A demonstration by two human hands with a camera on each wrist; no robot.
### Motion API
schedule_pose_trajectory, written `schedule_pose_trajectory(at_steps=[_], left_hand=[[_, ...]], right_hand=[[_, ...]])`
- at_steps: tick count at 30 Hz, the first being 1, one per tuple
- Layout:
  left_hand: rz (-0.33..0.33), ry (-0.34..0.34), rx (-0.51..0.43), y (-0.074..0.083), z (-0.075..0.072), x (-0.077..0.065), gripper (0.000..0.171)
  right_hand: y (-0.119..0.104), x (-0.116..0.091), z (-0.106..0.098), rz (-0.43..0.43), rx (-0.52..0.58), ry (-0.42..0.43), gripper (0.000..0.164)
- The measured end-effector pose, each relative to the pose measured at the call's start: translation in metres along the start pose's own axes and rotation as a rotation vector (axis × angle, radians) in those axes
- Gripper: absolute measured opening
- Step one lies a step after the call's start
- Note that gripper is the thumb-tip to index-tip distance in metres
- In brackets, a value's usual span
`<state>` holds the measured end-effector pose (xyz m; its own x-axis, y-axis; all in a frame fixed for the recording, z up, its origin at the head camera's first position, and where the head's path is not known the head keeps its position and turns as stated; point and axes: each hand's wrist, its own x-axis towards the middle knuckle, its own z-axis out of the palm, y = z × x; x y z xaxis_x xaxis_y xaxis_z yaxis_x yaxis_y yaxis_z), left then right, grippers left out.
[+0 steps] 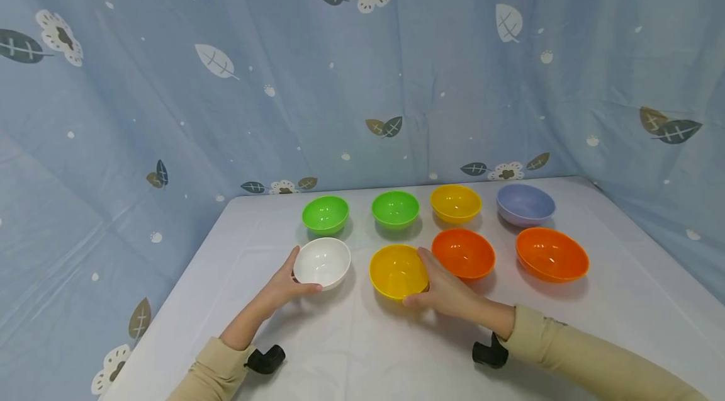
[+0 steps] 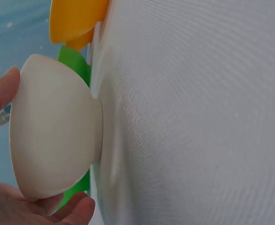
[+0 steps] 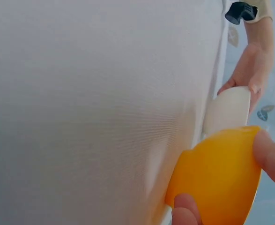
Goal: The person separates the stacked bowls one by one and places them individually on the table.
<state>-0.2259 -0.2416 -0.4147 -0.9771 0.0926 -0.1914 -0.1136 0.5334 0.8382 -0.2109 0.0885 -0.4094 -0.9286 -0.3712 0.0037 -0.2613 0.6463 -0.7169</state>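
Observation:
My left hand (image 1: 289,286) holds a white bowl (image 1: 321,264) by its left side, the thumb at the near rim and the fingers around the outer wall. In the left wrist view the white bowl (image 2: 53,126) stands upright with its foot at the tablecloth. To the right, my right hand (image 1: 447,288) grips a yellow bowl (image 1: 396,272) by its right side. The right wrist view shows that yellow bowl (image 3: 217,176) between the thumb and fingers, close to the cloth. Both bowls have nothing inside. A small gap separates them.
Behind them stand two green bowls (image 1: 325,215) (image 1: 395,210), another yellow bowl (image 1: 455,203) and a purple-blue bowl (image 1: 525,204). Two orange bowls (image 1: 463,254) (image 1: 552,254) sit on the right. A white cloth covers the table (image 1: 317,350); a patterned blue curtain (image 1: 340,73) hangs behind.

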Motion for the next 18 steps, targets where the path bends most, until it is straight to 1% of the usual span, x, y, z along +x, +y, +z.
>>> schedule_pose_trajectory(at_steps=[5,11,18], left_hand=[[-0.001,-0.002,-0.005,0.0,0.0,0.0,0.113],[0.004,-0.004,-0.014,0.001,0.0,0.0,0.113],[0.002,-0.004,-0.017,0.002,0.0,0.0,0.113]], right_hand=[[-0.002,0.008,0.002,0.008,0.026,0.001,0.108],[-0.004,0.016,0.003,0.002,0.045,0.024,0.107],[-0.005,0.025,0.005,0.017,0.023,0.037,0.107]])
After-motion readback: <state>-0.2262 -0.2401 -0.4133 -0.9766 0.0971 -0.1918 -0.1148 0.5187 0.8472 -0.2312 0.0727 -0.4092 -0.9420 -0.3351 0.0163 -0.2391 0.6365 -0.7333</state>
